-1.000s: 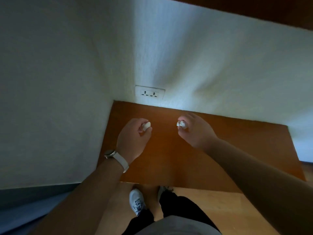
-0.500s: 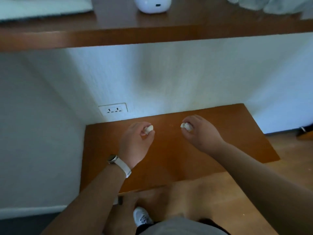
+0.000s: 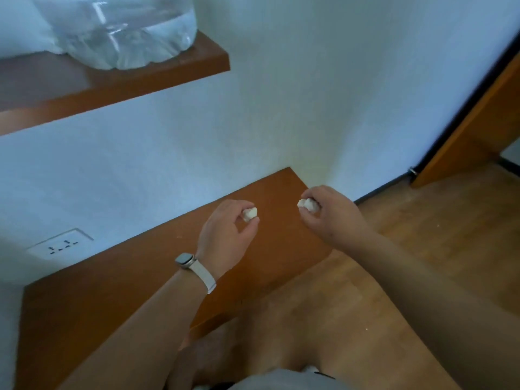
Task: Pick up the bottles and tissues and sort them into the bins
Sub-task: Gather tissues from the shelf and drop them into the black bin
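- White wall [image 3: 309, 108]; low brown surface [image 3: 112, 291] below, wood floor [image 3: 422, 249] to the right.
- Left grip [image 3: 225, 235] pinches tissue wad [image 3: 250, 213] over surface.
- Right grip [image 3: 329, 215] pinches second wad [image 3: 308, 204] near surface's right end.
- Plastic bag [image 3: 121, 32] on shelf [image 3: 140, 80].

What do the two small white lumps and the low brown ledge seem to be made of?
Left lump and right lump: probably crumpled tissue paper, matte white, with soft uneven folds. Ledge: seemingly wood or laminate, smooth orange-brown, slight sheen.
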`<state>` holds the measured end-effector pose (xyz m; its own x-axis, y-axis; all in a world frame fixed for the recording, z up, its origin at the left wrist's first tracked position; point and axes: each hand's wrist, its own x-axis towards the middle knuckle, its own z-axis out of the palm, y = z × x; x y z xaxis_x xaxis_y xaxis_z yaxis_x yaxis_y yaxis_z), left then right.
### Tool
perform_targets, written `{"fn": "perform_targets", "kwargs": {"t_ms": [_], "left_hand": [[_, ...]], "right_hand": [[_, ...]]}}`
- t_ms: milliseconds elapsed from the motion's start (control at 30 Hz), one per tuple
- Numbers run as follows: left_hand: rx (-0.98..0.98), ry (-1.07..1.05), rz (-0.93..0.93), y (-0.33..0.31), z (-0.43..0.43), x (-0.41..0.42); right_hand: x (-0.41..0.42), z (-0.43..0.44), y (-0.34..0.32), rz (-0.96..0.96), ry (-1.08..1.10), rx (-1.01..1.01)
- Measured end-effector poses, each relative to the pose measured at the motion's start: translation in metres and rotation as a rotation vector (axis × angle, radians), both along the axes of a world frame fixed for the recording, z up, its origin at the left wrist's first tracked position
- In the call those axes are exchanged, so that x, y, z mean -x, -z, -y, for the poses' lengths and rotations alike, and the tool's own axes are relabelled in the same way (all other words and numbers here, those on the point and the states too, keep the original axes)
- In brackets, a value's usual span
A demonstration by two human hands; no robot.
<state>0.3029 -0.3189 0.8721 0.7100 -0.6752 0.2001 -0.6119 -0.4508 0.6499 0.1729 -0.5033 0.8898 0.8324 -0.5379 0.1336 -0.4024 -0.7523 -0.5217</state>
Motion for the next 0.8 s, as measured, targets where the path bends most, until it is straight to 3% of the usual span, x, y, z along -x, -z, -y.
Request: {"fn": "perform_targets", "kwargs": {"t_ms": [400,800], "left_hand": [[0.038,0.366,0.037,-0.008,0.190,0.098],[0.006,0.689,0.000,0.019,0.363,0.154]], "right_hand": [[0.168,0.140,0.000,0.065,0.375,-0.057],[0.269,0.234,0.027,0.036,0.730,-0.084]]}}
